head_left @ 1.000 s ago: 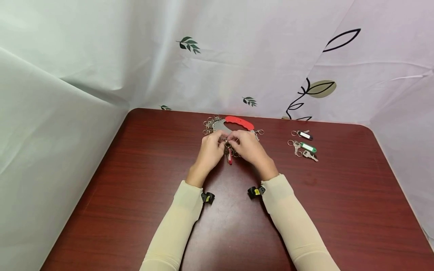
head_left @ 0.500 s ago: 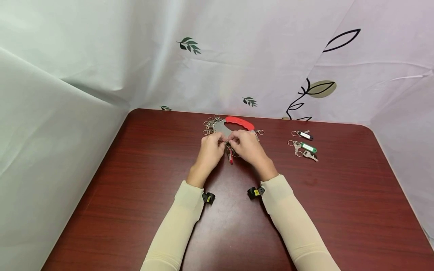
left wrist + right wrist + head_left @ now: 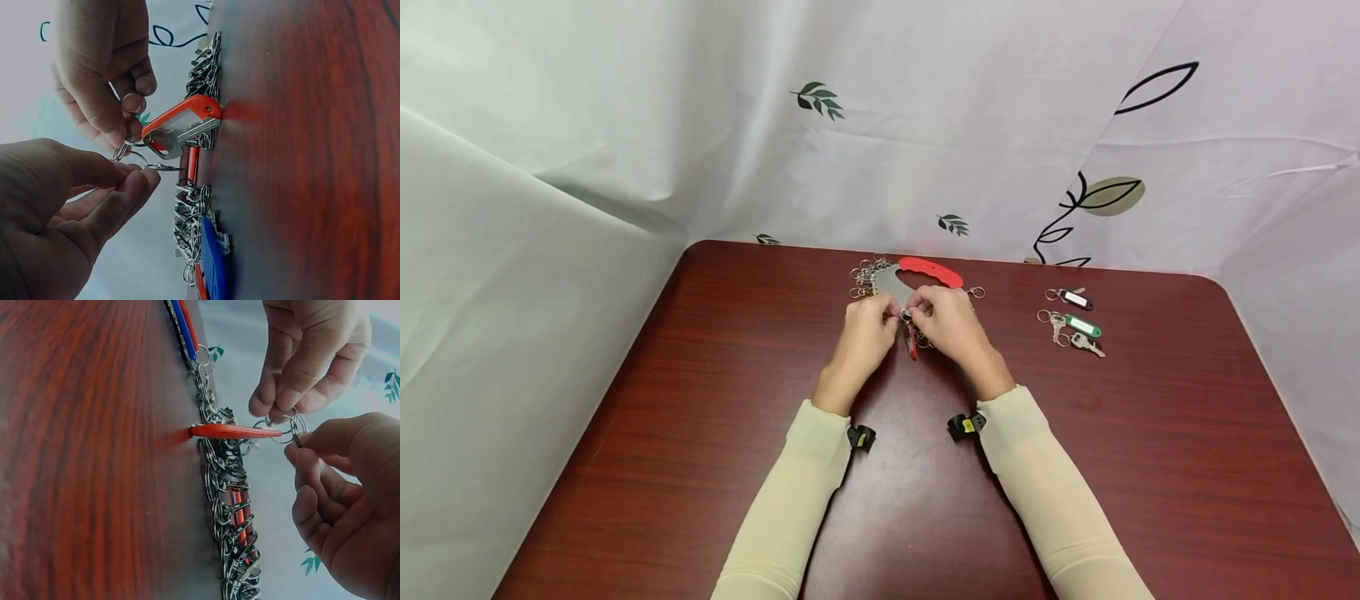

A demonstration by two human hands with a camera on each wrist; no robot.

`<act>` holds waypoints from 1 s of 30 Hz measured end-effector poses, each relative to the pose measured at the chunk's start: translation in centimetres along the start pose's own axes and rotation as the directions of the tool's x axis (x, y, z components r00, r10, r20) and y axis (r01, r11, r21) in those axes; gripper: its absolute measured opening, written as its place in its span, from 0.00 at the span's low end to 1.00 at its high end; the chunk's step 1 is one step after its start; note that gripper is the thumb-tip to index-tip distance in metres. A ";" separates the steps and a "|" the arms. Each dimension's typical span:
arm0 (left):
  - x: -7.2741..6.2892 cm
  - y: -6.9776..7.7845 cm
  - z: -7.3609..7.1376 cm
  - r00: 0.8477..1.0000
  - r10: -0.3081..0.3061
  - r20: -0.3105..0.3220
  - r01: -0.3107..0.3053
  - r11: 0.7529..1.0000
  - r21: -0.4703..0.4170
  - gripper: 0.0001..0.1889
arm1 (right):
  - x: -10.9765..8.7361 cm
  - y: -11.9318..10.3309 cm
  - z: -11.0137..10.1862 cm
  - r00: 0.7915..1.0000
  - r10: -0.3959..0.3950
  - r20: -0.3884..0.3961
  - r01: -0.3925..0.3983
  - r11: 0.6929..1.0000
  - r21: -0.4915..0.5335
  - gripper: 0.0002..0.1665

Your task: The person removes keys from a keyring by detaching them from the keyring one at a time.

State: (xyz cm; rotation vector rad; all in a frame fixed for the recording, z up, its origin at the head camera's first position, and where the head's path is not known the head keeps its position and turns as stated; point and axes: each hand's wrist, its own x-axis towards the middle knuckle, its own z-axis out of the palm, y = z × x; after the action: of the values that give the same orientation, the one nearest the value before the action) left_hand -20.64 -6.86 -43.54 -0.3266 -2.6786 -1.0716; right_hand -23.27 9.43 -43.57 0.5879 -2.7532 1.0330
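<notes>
A grey metal key holder [image 3: 889, 285] with a red grip [image 3: 930, 269] lies at the back of the table, metal clips and rings [image 3: 228, 469] along its edge. Over its near edge my left hand [image 3: 868, 332] pinches a small metal ring with its clip [image 3: 164, 167]. Facing it, my right hand [image 3: 953, 327] pinches the split key ring [image 3: 299, 428] of a red key tag [image 3: 187, 115]. That tag and a silver key [image 3: 181, 139] dangle from the ring, the tag's lower end close to the tabletop. Fingertips partly hide where the two rings meet.
To the right lie a black key tag [image 3: 1076, 299], a green key tag [image 3: 1083, 326] and loose silver keys [image 3: 1086, 344] with rings. A blue tag [image 3: 213, 256] sits on the holder's edge. White curtain [image 3: 880, 150] hangs behind the table [image 3: 700, 483].
The red tag has swung slightly and risen a little below the fingers. My right hand has shifted slightly; my left hand stays almost in place.
</notes>
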 end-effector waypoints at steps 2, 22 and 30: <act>0.0 0.0 0.0 1.000 0.002 0.003 -0.002 1.000 0.002 0.05 | 0.0 0.0 0.0 1.000 0.015 -0.009 -0.015 1.000 0.013 0.05; 0.0 -0.1 0.1 1.000 0.017 0.007 -0.017 1.000 0.013 0.05 | 0.1 0.5 -0.1 0.986 -0.034 0.164 0.045 0.997 -0.061 0.11; 0.0 -0.1 0.1 1.000 0.020 0.007 -0.020 1.000 0.014 0.05 | 0.1 0.4 -0.2 0.980 -0.121 0.156 0.136 0.987 -0.090 0.07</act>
State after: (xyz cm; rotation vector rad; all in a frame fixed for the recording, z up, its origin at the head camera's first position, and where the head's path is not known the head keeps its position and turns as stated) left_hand -20.62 -6.87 -43.64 -0.3547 -2.6818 -1.0474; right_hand -23.53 9.81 -43.61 0.8485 -2.8293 0.8490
